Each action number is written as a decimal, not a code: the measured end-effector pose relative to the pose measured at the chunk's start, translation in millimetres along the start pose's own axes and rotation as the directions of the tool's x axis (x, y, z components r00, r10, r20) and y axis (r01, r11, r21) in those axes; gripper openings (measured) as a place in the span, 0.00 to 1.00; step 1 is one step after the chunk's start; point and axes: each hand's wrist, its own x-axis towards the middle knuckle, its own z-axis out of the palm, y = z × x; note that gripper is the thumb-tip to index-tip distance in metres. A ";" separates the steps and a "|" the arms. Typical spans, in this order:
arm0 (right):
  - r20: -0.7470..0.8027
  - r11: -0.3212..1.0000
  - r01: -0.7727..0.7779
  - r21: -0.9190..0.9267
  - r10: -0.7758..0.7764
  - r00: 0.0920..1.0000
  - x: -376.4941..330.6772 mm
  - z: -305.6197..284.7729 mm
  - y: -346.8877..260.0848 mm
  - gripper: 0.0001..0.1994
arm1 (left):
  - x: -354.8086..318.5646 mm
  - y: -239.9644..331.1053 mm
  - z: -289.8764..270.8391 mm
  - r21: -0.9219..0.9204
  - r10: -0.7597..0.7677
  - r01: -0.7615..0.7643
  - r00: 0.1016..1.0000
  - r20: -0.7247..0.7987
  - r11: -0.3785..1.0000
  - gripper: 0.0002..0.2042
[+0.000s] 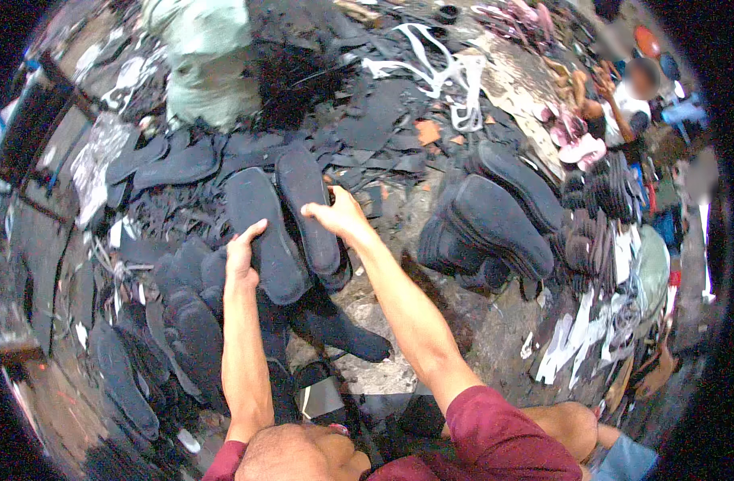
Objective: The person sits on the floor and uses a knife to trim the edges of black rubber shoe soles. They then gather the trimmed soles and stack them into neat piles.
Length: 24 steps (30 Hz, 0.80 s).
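Observation:
Two dark grey shoe soles are held up side by side in front of me. My left hand (242, 255) grips the lower left edge of the left shoe sole (264, 212), thumb on its top face and the other fingers hidden beneath. Around the right edge of the right shoe sole (301, 180) closes my right hand (341, 215), its thumb lying across the top. The two soles nearly touch along their inner sides. Just below them, another dark sole (347, 333) lies slanted, its toe pointing right.
Loose soles (192, 321) heap up on my left, and thick stacks of soles (495, 212) stand at right. Black offcuts (375, 120) cover the ground ahead, near a pale green sack (210, 68) and white strip scraps (431, 68). Another person (627, 108) sits at far right.

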 end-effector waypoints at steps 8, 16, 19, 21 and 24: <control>-0.366 0.518 0.520 -0.679 -0.853 0.372 -163.5 -41.4 115.7 0.36 | -15.2 48.7 79.6 0.753 0.874 -0.657 0.391 0.287 0.047 0.44; -0.383 0.759 0.160 -0.632 -0.484 0.787 -200.7 -56.8 79.7 0.36 | 29.6 -7.7 68.4 0.888 0.615 -0.318 0.641 0.459 -0.332 0.58; -0.388 0.793 0.161 -0.588 -0.451 0.803 -184.0 -38.8 137.0 0.37 | 48.4 7.7 63.2 0.875 0.610 -0.441 0.644 0.463 -0.199 0.49; -0.431 0.907 0.173 -0.384 -0.342 0.835 -189.7 -40.7 121.7 0.37 | 35.1 25.5 64.1 0.769 0.767 -0.636 0.527 0.366 0.070 0.44; -0.512 0.694 0.492 -0.526 -0.720 0.468 -203.5 -44.6 101.3 0.36 | -29.4 49.1 70.1 0.272 0.886 -0.898 0.408 0.218 0.346 0.43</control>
